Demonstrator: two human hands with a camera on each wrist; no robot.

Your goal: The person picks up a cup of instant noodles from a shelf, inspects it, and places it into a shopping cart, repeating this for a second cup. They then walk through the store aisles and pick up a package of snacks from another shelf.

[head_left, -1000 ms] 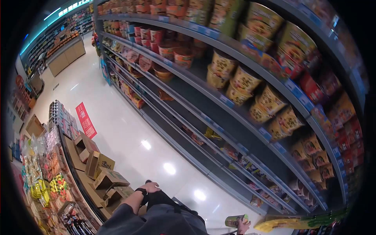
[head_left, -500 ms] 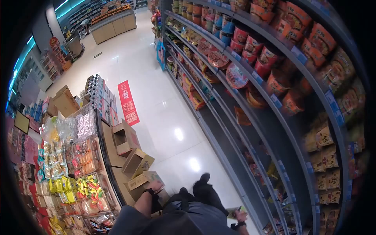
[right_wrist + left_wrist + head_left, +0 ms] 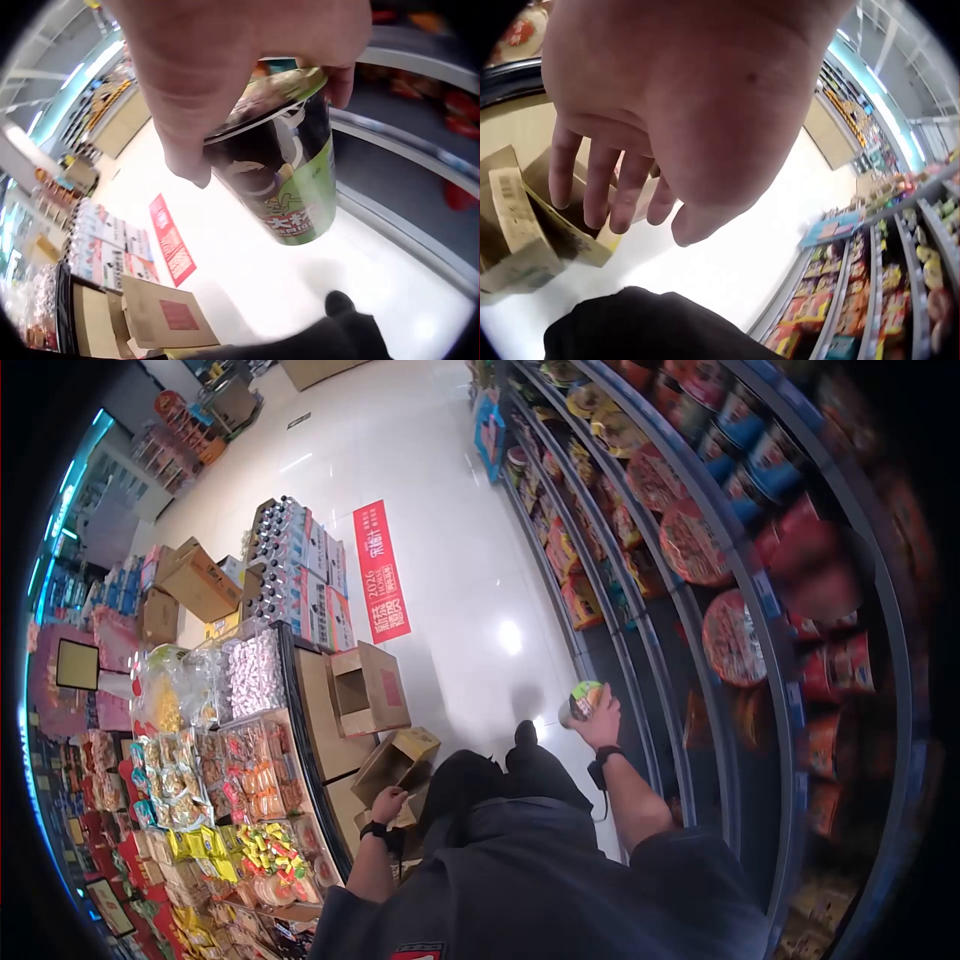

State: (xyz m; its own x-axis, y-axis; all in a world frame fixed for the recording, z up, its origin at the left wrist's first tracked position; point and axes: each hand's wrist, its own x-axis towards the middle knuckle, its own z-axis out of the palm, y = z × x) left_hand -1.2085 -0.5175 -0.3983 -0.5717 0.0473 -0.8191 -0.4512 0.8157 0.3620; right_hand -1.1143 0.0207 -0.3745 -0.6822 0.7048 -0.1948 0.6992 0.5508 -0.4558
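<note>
My right hand (image 3: pixel 600 722) grips a green and black cup (image 3: pixel 584 701) over the aisle floor, beside the shelves. In the right wrist view the cup (image 3: pixel 281 169) hangs tilted, with the thumb on one side of its rim and fingers on the other side of my right hand (image 3: pixel 240 67). My left hand (image 3: pixel 388 804) is over the open cardboard boxes, holding nothing. The left wrist view shows my left hand (image 3: pixel 667 120) with its fingers hanging loosely, near a box (image 3: pixel 525 232) below.
Shelves (image 3: pixel 690 630) with noodle cups and packets run along the right. At left stand a snack display (image 3: pixel 240 770), an open box (image 3: pixel 368 688) and bottle packs (image 3: pixel 300 560). A red floor sign (image 3: pixel 382 572) lies in the aisle, and a shoe (image 3: pixel 526 734) shows below me.
The view has swung right and down the aisle. My right hand has come up and forward with the cup from the lower edge. My left hand remains low by the boxes.
</note>
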